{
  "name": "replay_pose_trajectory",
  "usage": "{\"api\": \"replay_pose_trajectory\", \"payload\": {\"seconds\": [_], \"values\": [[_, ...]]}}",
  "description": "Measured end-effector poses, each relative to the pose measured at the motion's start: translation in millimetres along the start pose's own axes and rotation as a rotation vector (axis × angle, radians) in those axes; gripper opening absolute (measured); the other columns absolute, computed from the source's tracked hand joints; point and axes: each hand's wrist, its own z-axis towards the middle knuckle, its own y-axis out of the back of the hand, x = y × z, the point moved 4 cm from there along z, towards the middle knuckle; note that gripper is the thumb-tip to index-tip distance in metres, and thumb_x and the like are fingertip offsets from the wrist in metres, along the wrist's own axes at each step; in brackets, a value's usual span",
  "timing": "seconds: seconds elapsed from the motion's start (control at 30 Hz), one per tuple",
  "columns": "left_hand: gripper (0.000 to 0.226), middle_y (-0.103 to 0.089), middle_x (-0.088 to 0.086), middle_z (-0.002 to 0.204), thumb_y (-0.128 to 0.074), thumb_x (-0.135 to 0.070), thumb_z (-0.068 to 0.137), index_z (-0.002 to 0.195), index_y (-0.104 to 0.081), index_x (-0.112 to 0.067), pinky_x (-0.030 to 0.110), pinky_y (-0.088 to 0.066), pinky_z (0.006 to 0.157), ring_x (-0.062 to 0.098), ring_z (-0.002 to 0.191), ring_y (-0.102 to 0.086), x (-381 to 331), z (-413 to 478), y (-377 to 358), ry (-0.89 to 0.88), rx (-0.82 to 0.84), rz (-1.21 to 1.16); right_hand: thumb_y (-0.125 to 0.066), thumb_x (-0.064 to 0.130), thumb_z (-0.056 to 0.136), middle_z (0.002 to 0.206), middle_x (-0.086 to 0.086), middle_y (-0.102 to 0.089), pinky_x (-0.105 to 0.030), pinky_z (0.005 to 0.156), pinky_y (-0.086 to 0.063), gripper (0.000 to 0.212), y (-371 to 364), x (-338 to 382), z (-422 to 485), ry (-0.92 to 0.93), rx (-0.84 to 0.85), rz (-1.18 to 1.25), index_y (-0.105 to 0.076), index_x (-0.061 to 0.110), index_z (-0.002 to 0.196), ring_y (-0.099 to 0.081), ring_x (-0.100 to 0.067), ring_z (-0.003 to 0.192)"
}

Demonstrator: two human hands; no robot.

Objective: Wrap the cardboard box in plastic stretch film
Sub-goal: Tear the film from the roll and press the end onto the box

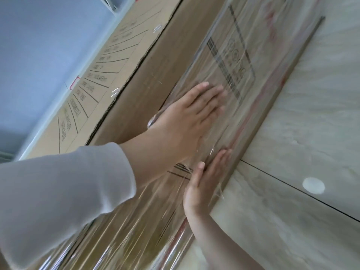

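One cardboard box [220, 61] shows here, one covering of clear plastic film [124, 234] over it, and two hands. A second piece of cardboard, a printed flap [91, 88] with ruled lines and text, stands on the far side of the left hand, along the box's upper edge, with metal staples along its rim.

The box stands on a pale tiled floor [315, 117] with a dark grout line; the floor lies just past the fingertips of the right hand. A small white round spot [313, 185] sits on a tile, well apart from that hand. Beyond the flap is a light blue wall [39, 45].

The left hand [187, 121] is spread flat, fingers straight and close together, palm pressed onto the film on the printed side of the box; it grips nothing. Its arm wears a loose white sleeve [58, 191] pushed back from the wrist.

The right hand [204, 184] is also flat and unclenched, fingers together, laid against the film near the box's lower edge, just beside the floor. It grasps nothing. The film is wrinkled and shiny between and below the two hands, and stretches on past the left fingertips over a printed barcode panel [233, 63].
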Motion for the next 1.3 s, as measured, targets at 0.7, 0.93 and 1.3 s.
{"api": "replay_pose_trajectory", "payload": {"seconds": [0.7, 0.93, 1.3], "values": [[0.065, 0.02, 0.015, 0.155, -0.008, -0.046, 0.096, 0.148, 0.011, -0.012, 0.048, 0.015, 0.113, 0.031, 0.142, 0.021, 41, 109, 47, 0.111, -0.264, -0.024, -0.004, 0.076, 0.077, 0.158, -0.005, 0.0, -0.027, 0.119, -0.002, 0.098, 46, 13, 176, -0.054, -0.266, 0.127, -0.008, 0.008, 0.148, -0.002, -0.011, 0.145], [0.071, 0.018, 0.018, 0.155, -0.003, -0.052, 0.095, 0.147, 0.01, -0.006, 0.046, 0.016, 0.113, 0.029, 0.143, 0.021, 38, 144, 54, 0.13, -0.126, -0.14, -0.005, 0.07, 0.083, 0.152, 0.012, 0.003, -0.025, 0.117, 0.003, 0.086, 58, 19, 207, 0.045, -0.172, 0.092, -0.011, 0.014, 0.148, 0.005, 0.001, 0.14], [0.058, 0.018, 0.013, 0.156, -0.004, -0.036, 0.099, 0.146, 0.013, -0.007, 0.045, 0.015, 0.113, 0.026, 0.143, 0.021, 46, 186, 60, 0.07, -0.148, -0.054, -0.017, 0.019, 0.102, 0.158, -0.009, -0.002, -0.02, 0.112, 0.005, 0.048, 77, 31, 287, 0.018, -0.223, 0.188, -0.009, 0.004, 0.147, -0.001, -0.017, 0.146]]}}
